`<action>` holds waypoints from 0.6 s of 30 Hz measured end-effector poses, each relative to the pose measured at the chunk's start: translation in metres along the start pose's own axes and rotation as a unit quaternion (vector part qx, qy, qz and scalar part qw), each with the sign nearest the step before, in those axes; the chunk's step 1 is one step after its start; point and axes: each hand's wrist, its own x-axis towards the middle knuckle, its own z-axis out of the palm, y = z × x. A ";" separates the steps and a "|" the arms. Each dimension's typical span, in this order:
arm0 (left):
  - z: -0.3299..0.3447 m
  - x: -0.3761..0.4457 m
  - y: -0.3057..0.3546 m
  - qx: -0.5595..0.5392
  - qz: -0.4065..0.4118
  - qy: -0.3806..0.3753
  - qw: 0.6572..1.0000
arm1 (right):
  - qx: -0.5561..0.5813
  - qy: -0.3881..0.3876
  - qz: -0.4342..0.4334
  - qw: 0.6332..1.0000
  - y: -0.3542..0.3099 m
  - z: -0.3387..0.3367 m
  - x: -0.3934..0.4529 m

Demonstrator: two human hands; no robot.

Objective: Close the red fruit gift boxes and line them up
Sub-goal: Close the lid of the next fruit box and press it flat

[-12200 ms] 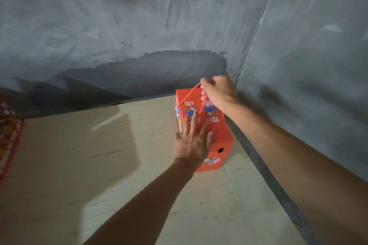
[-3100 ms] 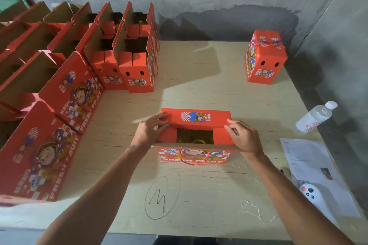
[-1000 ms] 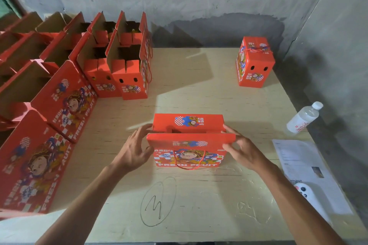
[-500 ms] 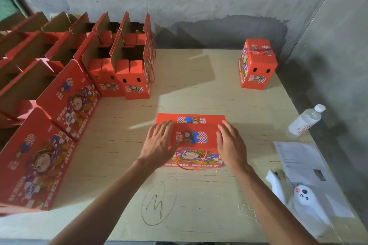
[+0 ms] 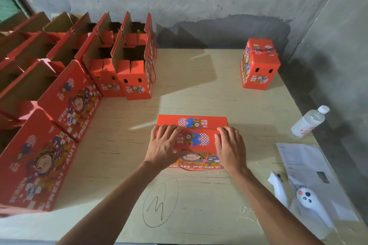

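Hands (image 5: 165, 145) (image 5: 231, 147) press flat, fingers spread, on the red box (image 5: 192, 139) top flaps. Pressing evenly should seat both flaps before it joins the closed box (image 5: 258, 65) beyond.

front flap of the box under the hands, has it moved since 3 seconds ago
Yes. The front flap has folded away from the circled pencil mark and down onto the box top, where the left hand and right hand press it.

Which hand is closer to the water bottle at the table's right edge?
Right. The right hand presses flat on the box on the side toward the water bottle; the left hand presses the box's far side from it.
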 end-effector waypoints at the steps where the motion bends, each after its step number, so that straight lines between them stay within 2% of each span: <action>1: 0.001 0.000 -0.001 -0.002 0.004 0.005 1.000 | -0.002 0.002 0.001 1.000 0.000 0.000 0.000; 6: 0.003 -0.002 -0.004 -0.012 0.020 0.030 0.999 | 0.019 0.019 0.015 1.000 -0.004 0.000 -0.002; 10: 0.006 -0.004 -0.003 -0.040 -0.004 0.052 0.998 | 0.070 0.053 0.026 0.996 -0.006 0.001 0.006; 14: 0.002 0.003 -0.003 -0.048 -0.015 0.037 0.998 | 0.121 0.049 0.034 0.991 -0.008 0.002 0.017; 18: 0.001 0.009 0.001 -0.119 -0.092 0.048 0.987 | 0.148 0.019 0.072 0.986 -0.012 -0.001 0.018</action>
